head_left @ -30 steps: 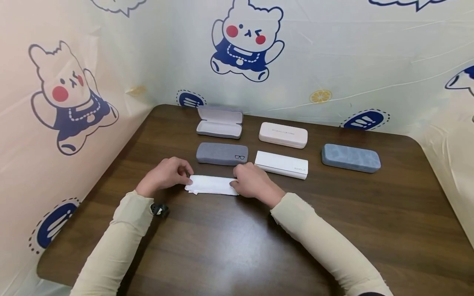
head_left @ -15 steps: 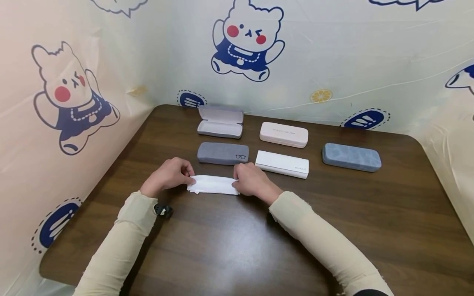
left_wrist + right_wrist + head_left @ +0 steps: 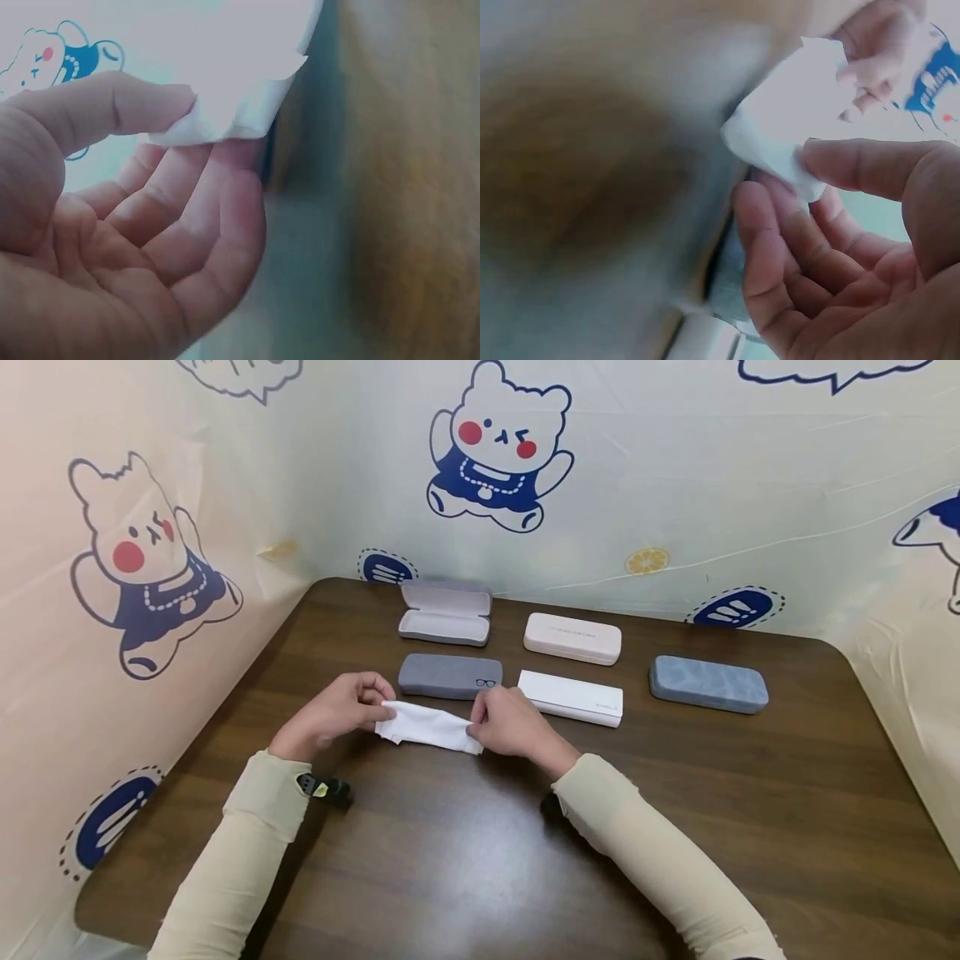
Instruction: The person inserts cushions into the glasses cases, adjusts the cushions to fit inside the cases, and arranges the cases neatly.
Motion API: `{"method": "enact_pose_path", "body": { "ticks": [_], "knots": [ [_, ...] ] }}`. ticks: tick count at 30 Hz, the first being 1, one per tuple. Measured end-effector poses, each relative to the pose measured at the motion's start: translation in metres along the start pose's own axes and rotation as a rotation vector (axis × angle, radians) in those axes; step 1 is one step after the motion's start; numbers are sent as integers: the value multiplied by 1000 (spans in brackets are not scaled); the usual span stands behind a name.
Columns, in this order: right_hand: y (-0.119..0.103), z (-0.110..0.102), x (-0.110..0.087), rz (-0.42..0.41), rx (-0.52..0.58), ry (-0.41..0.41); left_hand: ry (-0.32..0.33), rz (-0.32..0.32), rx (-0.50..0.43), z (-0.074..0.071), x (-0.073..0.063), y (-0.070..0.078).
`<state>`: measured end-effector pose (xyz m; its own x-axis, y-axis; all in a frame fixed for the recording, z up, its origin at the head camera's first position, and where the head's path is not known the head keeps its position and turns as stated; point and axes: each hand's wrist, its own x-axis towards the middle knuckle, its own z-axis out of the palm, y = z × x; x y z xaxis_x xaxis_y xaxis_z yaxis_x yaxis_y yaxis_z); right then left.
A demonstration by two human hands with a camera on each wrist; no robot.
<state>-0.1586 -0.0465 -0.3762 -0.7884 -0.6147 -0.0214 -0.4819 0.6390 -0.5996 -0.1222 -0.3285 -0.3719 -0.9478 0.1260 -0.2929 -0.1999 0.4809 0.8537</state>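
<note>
A white cloth [image 3: 429, 725], folded into a long strip, is stretched between both hands in front of the grey glasses case [image 3: 442, 676]. My left hand [image 3: 341, 710] pinches its left end between thumb and fingers. At the other end, my right hand [image 3: 512, 723] pinches the cloth's right corner. In the left wrist view the thumb lies on top of the cloth [image 3: 232, 97] with the fingers curled beneath. The right wrist view shows the cloth [image 3: 784, 112] bowed between the two hands, its edge loose.
Behind the hands stand a lidded case lying open [image 3: 447, 625], a pale pink case [image 3: 572, 639] and a white case [image 3: 577, 700]. A blue case [image 3: 708, 685] is farther right. A printed curtain [image 3: 697, 468] hangs behind the wooden table [image 3: 465, 877].
The cloth lay flat on the table before; its left end is now lifted and the strip slants down to the right. The left hand has risen slightly with it.
</note>
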Motion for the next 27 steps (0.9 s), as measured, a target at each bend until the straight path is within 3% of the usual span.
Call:
{"method": "enact_pose_path", "body": {
  "ticks": [5, 10, 15, 19, 27],
  "knots": [
    [-1, -12, 5, 4, 107, 101, 52, -29, -11, -7, 1, 14],
    [2, -25, 12, 59, 209, 134, 99, -63, -45, -11, 6, 26],
    [7, -40, 23, 105, 293, 160, 121, -73, -136, -14, 19, 35],
    [8, -49, 35, 123, 296, 162, 150, -89, -195, -20, 30, 40],
    [10, -58, 66, 146, 273, 187, 220, -117, -210, -33, 55, 45]
  ]
}}
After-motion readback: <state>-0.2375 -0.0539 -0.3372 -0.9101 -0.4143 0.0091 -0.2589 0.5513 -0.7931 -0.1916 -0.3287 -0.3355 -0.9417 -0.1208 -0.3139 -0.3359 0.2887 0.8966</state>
